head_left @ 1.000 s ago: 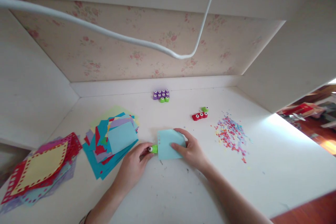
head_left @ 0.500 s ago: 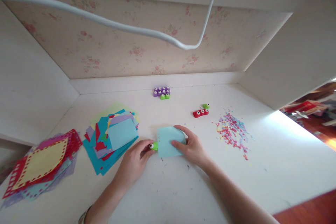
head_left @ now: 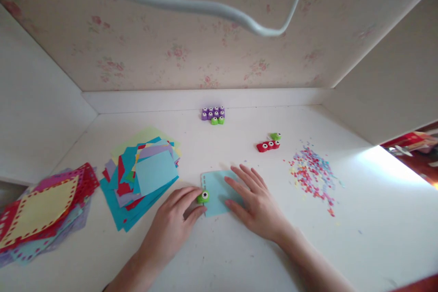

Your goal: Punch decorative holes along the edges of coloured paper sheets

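Where the hold is light, slipping is my worry

As I watch over the head camera, the left hand (head_left: 173, 219) pinches a green punch (head_left: 203, 198) between thumb and fingers at the left edge of a light-blue sheet (head_left: 217, 194), below the middle of the frame. The right hand (head_left: 260, 212) has its fingers spread on the sheet's right side; I cannot tell how firmly. If too lightly, I judge that pressing the punch could pull the sheet askew. With its slot hidden from me, the punch might bite into the row of small holes (head_left: 204, 181). A careless left hand could also nudge the nearby paper pile (head_left: 155, 173).
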Motion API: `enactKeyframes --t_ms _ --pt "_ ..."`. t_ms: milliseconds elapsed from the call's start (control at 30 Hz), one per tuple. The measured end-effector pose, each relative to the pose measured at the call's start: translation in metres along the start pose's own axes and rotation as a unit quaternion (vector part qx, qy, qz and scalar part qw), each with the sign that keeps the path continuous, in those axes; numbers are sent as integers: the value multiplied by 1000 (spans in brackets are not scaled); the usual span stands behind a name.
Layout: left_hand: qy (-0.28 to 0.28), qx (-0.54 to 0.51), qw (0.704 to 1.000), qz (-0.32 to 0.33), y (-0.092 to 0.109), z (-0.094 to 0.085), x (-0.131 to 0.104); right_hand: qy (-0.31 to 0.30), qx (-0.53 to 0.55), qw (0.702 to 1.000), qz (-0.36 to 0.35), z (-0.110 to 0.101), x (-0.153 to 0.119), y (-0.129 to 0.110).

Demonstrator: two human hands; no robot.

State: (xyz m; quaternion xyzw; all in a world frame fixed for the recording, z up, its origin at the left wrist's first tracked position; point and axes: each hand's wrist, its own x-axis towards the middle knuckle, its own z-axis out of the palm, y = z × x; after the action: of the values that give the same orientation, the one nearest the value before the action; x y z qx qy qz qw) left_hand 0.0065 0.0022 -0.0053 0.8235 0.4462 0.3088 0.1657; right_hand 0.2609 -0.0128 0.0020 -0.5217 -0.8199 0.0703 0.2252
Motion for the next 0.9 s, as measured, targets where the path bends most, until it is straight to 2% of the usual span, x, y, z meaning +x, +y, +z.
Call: enactKeyframes --t_ms 100,200,433,900 --pt "-4 14 1000 0 2 -2 -2 -59 -12 998 -15 -2 0 5" --pt "-8 19 1000 6 3 -2 -2 -84 -17 996 -17 -3 3 6" --pt "-3 42 998 37 0 -1 0 -83 -23 996 -22 -3 4 9" --pt "-14 39 999 30 -4 -2 0 -86 -29 995 -45 -1 3 13"
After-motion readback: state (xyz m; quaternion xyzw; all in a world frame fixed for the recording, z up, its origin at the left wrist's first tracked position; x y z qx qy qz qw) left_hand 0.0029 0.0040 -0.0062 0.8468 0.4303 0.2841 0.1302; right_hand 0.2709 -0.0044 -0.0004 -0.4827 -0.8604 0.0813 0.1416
